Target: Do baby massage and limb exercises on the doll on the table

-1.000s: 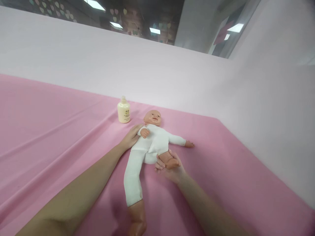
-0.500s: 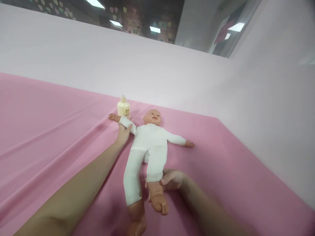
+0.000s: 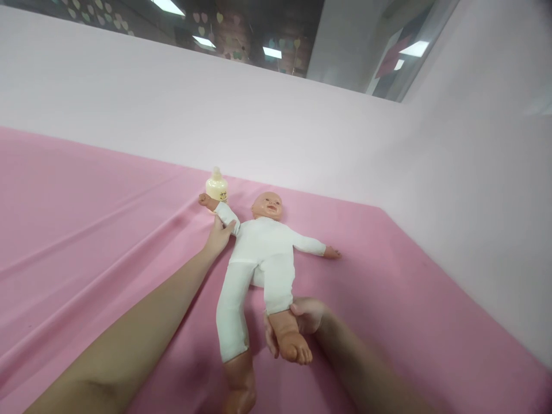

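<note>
A baby doll [image 3: 265,244] in a white cloth suit lies face up, its head at the far end and its feet toward me. My left hand [image 3: 219,234] is closed round the doll's arm on the left, which it holds raised at a slant. Around the doll's lower leg on the right, my right hand [image 3: 302,319] is wrapped, thumb on top and fingers partly hidden underneath. Just behind the raised doll arm stands a cream bottle [image 3: 217,187] with a rounded top; the arm covers its lower part.
A pink sheet [image 3: 388,299] covers the surface beneath the doll, with folds running along the left. Beyond it rises a pale wall [image 3: 302,132], with a window [image 3: 241,34] above showing reflected lights and heart shapes.
The doll's leg in my right hand has swung to the right and up a little. The arm in my left hand has tilted slightly up and right, covering more of the bottle.
</note>
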A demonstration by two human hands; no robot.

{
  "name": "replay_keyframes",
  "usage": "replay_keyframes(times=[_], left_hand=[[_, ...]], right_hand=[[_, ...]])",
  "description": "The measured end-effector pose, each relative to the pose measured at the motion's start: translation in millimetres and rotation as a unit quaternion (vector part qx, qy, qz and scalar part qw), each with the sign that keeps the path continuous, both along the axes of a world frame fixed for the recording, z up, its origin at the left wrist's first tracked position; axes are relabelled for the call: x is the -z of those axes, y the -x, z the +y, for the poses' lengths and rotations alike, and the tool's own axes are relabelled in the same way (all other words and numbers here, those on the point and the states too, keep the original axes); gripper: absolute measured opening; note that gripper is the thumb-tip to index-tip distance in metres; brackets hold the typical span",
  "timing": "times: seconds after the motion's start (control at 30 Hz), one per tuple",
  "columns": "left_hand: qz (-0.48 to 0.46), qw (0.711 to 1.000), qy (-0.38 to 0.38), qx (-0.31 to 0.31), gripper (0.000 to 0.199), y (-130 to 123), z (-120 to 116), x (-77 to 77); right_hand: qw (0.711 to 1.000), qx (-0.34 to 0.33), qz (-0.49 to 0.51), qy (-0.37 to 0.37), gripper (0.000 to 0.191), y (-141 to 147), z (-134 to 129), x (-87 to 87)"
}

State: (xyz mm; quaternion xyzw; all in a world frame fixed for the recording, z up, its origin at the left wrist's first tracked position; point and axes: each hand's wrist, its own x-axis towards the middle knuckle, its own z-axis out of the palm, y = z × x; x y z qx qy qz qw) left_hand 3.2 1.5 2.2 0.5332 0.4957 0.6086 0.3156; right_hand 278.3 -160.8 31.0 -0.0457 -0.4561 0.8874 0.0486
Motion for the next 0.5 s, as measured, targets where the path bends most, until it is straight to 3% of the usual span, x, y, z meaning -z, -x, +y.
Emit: replay_keyframes(times=[0.2,0.4,0.5], left_hand=[[-0.009,1.000,0.009,0.005,0.053,-2.2,-1.0,-2.9],[-0.009,1.000,0.002,0.008,0.053,-1.7,0.3,-1.0],[-0.013,1.000,-0.003,0.012,0.053,-2.3,1.1,-0.5]], right_hand=[[0.998,-0.041,0.031,0.032,0.075,-7.8,3.7,11.1],[0.991,-0.106,0.066,0.042,0.083,-4.6,10.7,9.6],[0.999,-0.028,0.043,0.019,0.084,-4.4,7.9,4.1]])
